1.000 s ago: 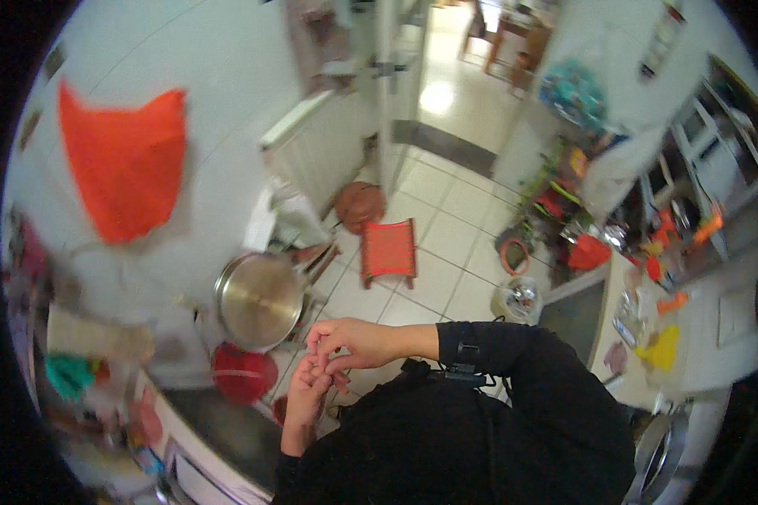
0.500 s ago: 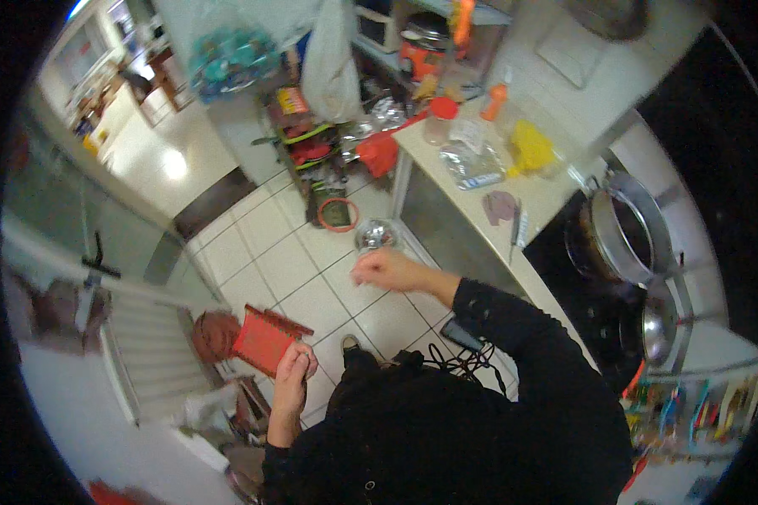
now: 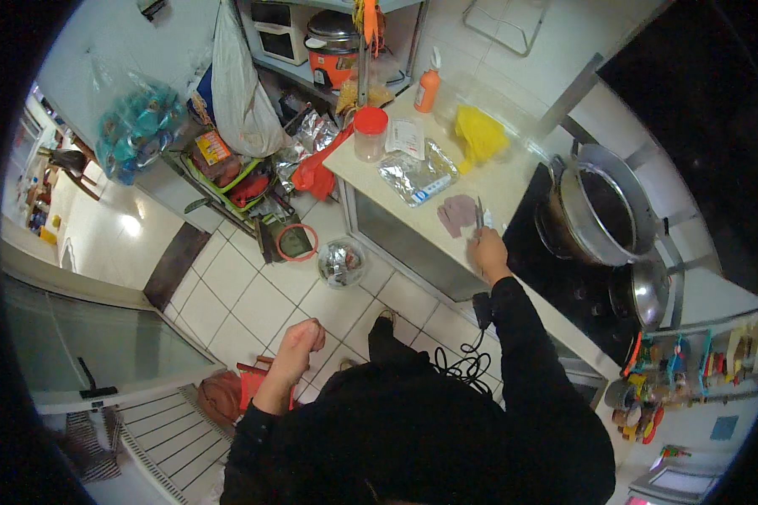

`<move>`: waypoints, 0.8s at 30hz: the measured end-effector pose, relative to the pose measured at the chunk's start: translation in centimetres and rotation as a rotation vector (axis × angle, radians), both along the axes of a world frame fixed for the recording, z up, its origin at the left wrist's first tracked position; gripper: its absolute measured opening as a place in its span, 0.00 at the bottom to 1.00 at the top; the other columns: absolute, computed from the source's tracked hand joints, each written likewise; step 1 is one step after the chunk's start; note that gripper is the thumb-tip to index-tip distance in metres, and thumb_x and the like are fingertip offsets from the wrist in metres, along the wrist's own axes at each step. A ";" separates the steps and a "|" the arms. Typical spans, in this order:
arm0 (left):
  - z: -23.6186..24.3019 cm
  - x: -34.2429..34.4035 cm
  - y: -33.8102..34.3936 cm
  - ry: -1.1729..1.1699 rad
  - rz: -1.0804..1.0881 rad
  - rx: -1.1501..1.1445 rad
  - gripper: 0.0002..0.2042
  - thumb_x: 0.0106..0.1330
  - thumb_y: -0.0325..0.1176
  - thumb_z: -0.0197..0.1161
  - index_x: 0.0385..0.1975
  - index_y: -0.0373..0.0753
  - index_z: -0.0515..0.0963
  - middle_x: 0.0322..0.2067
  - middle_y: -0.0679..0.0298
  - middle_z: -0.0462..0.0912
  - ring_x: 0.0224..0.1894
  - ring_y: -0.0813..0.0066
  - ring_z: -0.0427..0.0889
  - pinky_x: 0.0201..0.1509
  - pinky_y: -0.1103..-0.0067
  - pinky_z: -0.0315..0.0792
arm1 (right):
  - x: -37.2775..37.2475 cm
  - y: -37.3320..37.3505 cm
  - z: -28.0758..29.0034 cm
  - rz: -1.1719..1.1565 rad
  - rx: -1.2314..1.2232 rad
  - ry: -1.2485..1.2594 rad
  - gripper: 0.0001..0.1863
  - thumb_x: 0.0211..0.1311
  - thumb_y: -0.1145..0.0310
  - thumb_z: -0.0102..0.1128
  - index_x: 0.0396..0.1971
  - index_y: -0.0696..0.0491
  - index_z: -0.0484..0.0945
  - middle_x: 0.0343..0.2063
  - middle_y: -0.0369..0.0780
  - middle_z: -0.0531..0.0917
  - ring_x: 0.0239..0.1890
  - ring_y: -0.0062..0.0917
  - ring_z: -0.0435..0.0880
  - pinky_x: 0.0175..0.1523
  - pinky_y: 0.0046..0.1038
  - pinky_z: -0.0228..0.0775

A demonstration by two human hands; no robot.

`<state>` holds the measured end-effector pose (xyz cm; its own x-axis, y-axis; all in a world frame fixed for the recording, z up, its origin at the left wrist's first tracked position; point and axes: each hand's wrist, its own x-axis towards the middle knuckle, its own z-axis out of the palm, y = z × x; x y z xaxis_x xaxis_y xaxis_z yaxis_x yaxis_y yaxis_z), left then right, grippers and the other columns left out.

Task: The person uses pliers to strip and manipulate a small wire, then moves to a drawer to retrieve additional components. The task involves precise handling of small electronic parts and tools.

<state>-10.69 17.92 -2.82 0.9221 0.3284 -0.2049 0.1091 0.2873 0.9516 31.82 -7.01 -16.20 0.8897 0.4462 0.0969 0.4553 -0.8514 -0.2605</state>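
Note:
My right hand [image 3: 490, 254] reaches over the counter's front edge, its fingers closed round the near end of a small knife [image 3: 480, 212]. The blade points away from me. Just left of it lies a mauve-grey cloth-like piece [image 3: 456, 215], possibly a glove. My left hand [image 3: 301, 343] is held out over the floor, fingers curled into a fist; what it holds, if anything, is hidden. Below the left forearm stands a red stool [image 3: 251, 385], partly covered by the arm.
The counter [image 3: 370, 189] also bears a red-lidded jar [image 3: 370, 135], a clear packet [image 3: 419, 172], an orange spray bottle [image 3: 428, 84] and a yellow bag [image 3: 480, 135]. Large pots [image 3: 606, 206] stand on the black hob [image 3: 577, 290]. A foil-filled bowl [image 3: 342, 263] and black cable [image 3: 463, 370] lie on the floor.
My right hand has moved from over the floor to the knife on the counter. My left hand, earlier at the red stool's edge, is now in front of it. The view has turned right.

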 end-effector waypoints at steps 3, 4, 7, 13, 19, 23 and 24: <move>1.2 4.8 1.6 -0.098 -0.030 -0.056 0.16 0.76 0.43 0.46 0.29 0.39 0.67 0.26 0.70 0.64 0.31 0.81 0.61 0.37 0.82 0.57 | 1.7 1.4 -1.1 0.016 -0.210 -0.082 0.13 0.69 0.63 0.48 0.43 0.54 0.76 0.38 0.47 0.81 0.43 0.43 0.83 0.41 0.46 0.79; 1.5 6.3 2.1 -0.113 -0.030 -0.110 0.14 0.76 0.42 0.45 0.31 0.38 0.68 0.27 0.71 0.64 0.32 0.81 0.62 0.39 0.82 0.58 | 2.1 2.1 -1.4 -0.077 -0.227 -0.031 0.14 0.72 0.63 0.44 0.43 0.54 0.76 0.38 0.47 0.81 0.44 0.43 0.83 0.41 0.46 0.79; 2.6 10.2 4.0 -0.091 -0.078 -0.092 0.07 0.75 0.36 0.47 0.41 0.40 0.68 0.31 0.72 0.65 0.34 0.81 0.62 0.41 0.83 0.58 | 3.0 3.1 -1.4 -0.018 -0.284 -0.047 0.12 0.72 0.64 0.43 0.45 0.53 0.73 0.39 0.48 0.81 0.44 0.44 0.82 0.43 0.43 0.78; 3.7 15.1 7.1 -0.196 -0.130 -0.109 0.07 0.75 0.34 0.52 0.46 0.44 0.63 0.33 0.71 0.66 0.36 0.81 0.65 0.42 0.81 0.61 | 3.7 3.9 -1.6 -0.152 -0.139 0.057 0.17 0.60 0.63 0.59 0.43 0.60 0.72 0.38 0.51 0.80 0.40 0.47 0.83 0.45 0.44 0.78; 2.7 18.7 11.6 -0.257 -0.219 -0.133 0.05 0.75 0.32 0.52 0.46 0.41 0.68 0.39 0.69 0.72 0.42 0.78 0.72 0.49 0.79 0.67 | 3.4 3.3 1.3 -0.137 0.080 -0.021 0.18 0.56 0.67 0.62 0.41 0.63 0.70 0.37 0.54 0.79 0.38 0.52 0.81 0.43 0.44 0.75; 2.5 21.1 16.1 -0.302 -0.365 -0.069 0.06 0.74 0.29 0.52 0.46 0.38 0.70 0.39 0.67 0.75 0.44 0.77 0.74 0.53 0.77 0.69 | 0.4 5.5 11.0 -0.160 0.438 0.203 0.15 0.60 0.73 0.58 0.44 0.60 0.67 0.33 0.53 0.80 0.35 0.49 0.81 0.40 0.41 0.73; 2.7 21.7 17.2 -0.357 -0.396 0.001 0.06 0.74 0.28 0.51 0.46 0.38 0.71 0.37 0.67 0.75 0.43 0.78 0.74 0.50 0.79 0.69 | -1.2 6.4 14.2 0.005 0.458 0.148 0.15 0.62 0.77 0.54 0.47 0.57 0.66 0.32 0.52 0.81 0.35 0.47 0.81 0.39 0.38 0.72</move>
<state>10.99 35.12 -0.16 0.9877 -0.0591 0.1445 -0.1216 0.2892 0.9495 30.65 -0.64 -1.95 0.9067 0.3914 0.1573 0.3890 -0.6318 -0.6705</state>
